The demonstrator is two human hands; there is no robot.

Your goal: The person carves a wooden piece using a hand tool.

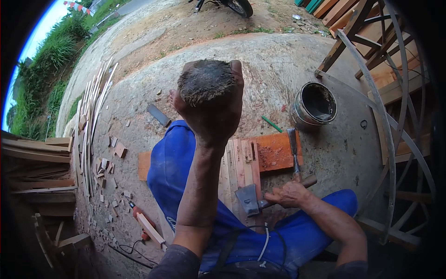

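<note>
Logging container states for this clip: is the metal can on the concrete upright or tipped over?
Upright. The metal can stands on its base on the concrete, its open mouth facing up; the dark inside shows, but how full it is cannot be told.

light: bright, even daylight | shadows: soft | focus: sharp centre | edges: strong fisheye bending, black vignette corners

Round metal tin [313,108], dark inside, stands far right on concrete ground [260,60]. Green pencil [271,123] lies just left of it. Chisel [293,153] rests across an orange board [276,151]. Thin wood strips [93,116] piled far left; offcuts [109,162] scattered near them. Motorbike wheel [239,6] at far edge.
</note>
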